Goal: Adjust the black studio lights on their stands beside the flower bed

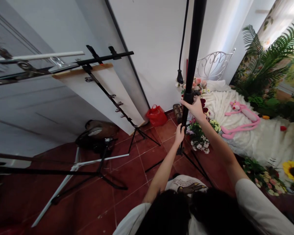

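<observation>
A tall black light stand rises in front of me, its tripod legs spread on the floor. My left hand is closed round the lower part of its pole. Higher up, my right hand grips the stand at the collar, thumb across the pole and fingers by the dark knob. The fingertips of this hand are partly hidden. A black cable with a plug hangs just left of the pole.
On the left, a backdrop stand holds white sheets with clips. White and black stand legs cross the tiled floor. A red bag sits by the wall. Flowers and a bed with a pink plush toy lie right.
</observation>
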`<state>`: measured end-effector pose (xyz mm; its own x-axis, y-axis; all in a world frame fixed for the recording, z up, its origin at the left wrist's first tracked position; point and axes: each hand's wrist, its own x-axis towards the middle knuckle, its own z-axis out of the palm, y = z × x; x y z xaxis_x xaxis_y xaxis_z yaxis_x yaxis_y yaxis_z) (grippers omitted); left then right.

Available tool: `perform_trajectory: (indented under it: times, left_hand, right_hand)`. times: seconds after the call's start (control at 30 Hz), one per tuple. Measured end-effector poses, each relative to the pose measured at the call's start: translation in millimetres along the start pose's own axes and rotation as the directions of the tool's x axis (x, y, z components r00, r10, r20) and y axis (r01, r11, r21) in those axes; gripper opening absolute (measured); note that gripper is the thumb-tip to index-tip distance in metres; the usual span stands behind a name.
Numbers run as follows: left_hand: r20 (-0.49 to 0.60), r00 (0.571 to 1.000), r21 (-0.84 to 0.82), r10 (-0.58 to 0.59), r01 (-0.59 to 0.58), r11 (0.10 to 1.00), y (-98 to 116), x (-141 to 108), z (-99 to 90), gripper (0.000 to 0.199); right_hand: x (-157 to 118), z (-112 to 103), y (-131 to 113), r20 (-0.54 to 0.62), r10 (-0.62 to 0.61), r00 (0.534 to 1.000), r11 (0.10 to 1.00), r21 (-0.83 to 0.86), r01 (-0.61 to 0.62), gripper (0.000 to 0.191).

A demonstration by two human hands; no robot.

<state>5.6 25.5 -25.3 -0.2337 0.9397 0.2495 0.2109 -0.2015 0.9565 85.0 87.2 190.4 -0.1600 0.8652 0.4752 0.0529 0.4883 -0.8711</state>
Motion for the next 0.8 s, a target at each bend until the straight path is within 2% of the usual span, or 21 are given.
perform_trajectory:
  times: [0.07,0.17,0.27,0.37,0.43,0.5,0.57,0.6,0.7,0.8]
  left_hand:
    - [0.023,1.0,-0.007,0.007,-0.007,1.0,1.7,-3.4,-2.3,0.051]
    - [0.069,0.996,-0.011,0.056,-0.056,0.998,5.6,-8.3,-6.5,0.054]
    - [0.091,0.992,0.012,0.084,-0.086,0.996,7.6,-10.0,-8.7,0.055]
    - [0.086,0.992,0.016,0.09,-0.092,0.996,7.1,-8.5,-8.3,0.053]
    - [0.074,0.994,0.016,0.082,-0.083,0.996,6.1,-7.2,-7.2,0.051]
    - [0.051,0.997,0.021,0.062,-0.063,0.998,5.1,-6.4,-5.9,0.05]
    - [0.028,0.999,0.026,0.045,-0.046,0.999,4.4,-6.0,-4.8,0.051]
    - [0.022,0.999,0.025,0.042,-0.043,0.999,4.1,-6.0,-4.3,0.051]
    - [0.015,0.999,0.02,0.041,-0.041,0.999,3.4,-5.6,-3.6,0.051]
    - [0.018,1.0,0.022,0.025,-0.025,0.999,2.9,-5.1,-3.4,0.051]
  right_hand:
    - [-9.0,7.3,11.0,-0.062,0.034,0.997,0.996,-0.082,-0.039,0.058]
    - [-39.5,15.6,44.5,-0.103,0.119,0.988,0.974,-0.179,-0.136,0.048]
    - [-69.5,23.9,77.3,-0.139,0.206,0.969,0.949,-0.212,-0.232,0.04]
    - [-82.3,26.0,94.8,-0.148,0.22,0.964,0.942,-0.225,-0.25,0.037]
    - [-82.4,18.5,100.5,-0.083,0.206,0.975,0.95,-0.222,-0.219,0.039]
    - [-80.9,3.1,106.8,0.056,0.197,0.979,0.966,-0.181,-0.184,0.044]
    - [-81.7,-16.3,116.4,0.182,0.222,0.958,0.973,-0.111,-0.204,0.05]
    - [-83.4,-25.4,122.3,0.208,0.253,0.945,0.967,-0.077,-0.242,0.049]
    - [-92.5,-42.9,140.2,0.19,0.356,0.915,0.933,-0.014,-0.36,0.037]
    - [-101.7,-43.6,151.9,0.176,0.378,0.909,0.923,0.011,-0.386,0.031]
